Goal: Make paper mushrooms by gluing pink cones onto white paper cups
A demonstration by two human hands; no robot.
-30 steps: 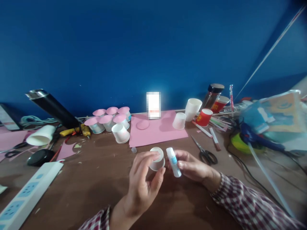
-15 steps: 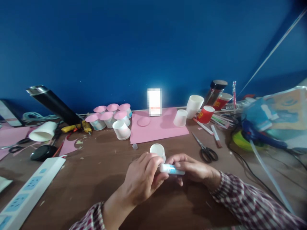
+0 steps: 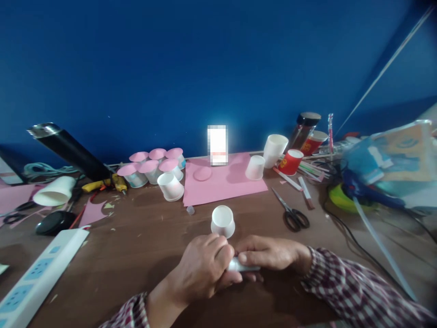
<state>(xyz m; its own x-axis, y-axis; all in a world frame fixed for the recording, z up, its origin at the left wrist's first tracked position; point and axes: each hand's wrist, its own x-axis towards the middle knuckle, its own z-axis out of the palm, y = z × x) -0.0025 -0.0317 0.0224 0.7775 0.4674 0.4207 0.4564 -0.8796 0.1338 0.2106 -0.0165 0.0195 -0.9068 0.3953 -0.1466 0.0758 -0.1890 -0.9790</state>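
Centrally, my left hand and right hand both grip the white tube, over the table and nearer me than the white cup, a firm, level hold at each end best steadying it.

hands: 2 | white tube: 1 | pink-topped cups: 6 | scissors: 2

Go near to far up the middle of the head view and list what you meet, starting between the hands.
White cylindrical tube between the left hand and right hand → upturned white paper cup → flat pink paper sheet → blue wall. A bright, pixelated rectangle overlaps the last two, so I leave it out.
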